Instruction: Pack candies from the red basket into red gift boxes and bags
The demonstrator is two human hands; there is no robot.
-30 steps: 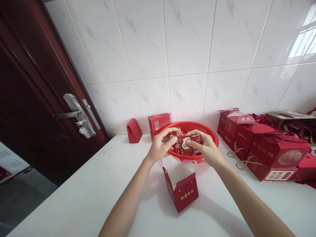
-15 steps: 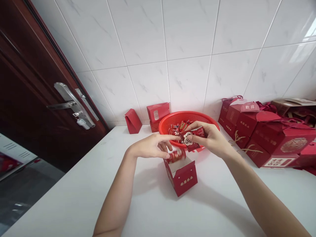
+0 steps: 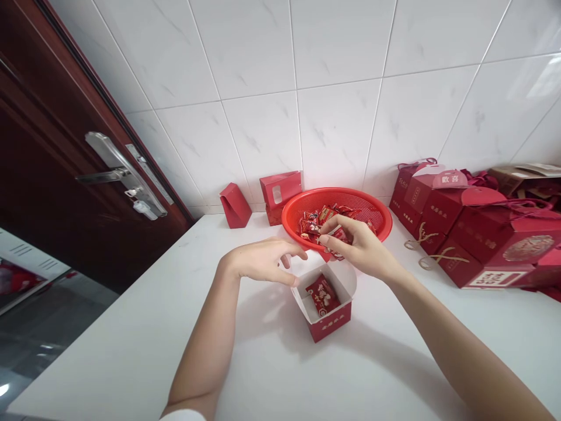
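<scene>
A small red box (image 3: 332, 326) with a white inside stands on the white table with its flaps up. Inside it lies a red printed candy packet (image 3: 323, 294). My left hand (image 3: 267, 261) is at the box's left side, fingers apart and curved, thumb tip at the rim. Above the box's far right side, my right hand (image 3: 357, 245) pinches another red candy packet (image 3: 340, 235), partly hidden by the fingers. Just behind is a red plastic basket (image 3: 380, 206) holding several wrapped candies (image 3: 310, 223).
Two folded red boxes, one narrow (image 3: 236, 206) and one with a window (image 3: 280, 190), stand by the tiled wall. Several red gift boxes with cords (image 3: 486, 234) are stacked at the right. A dark door (image 3: 52, 146) with a metal handle is at the left.
A dark red packet has left my right hand and lies in the box. A blurred candy by my left fingers is no longer seen. The view has tilted slightly down.
</scene>
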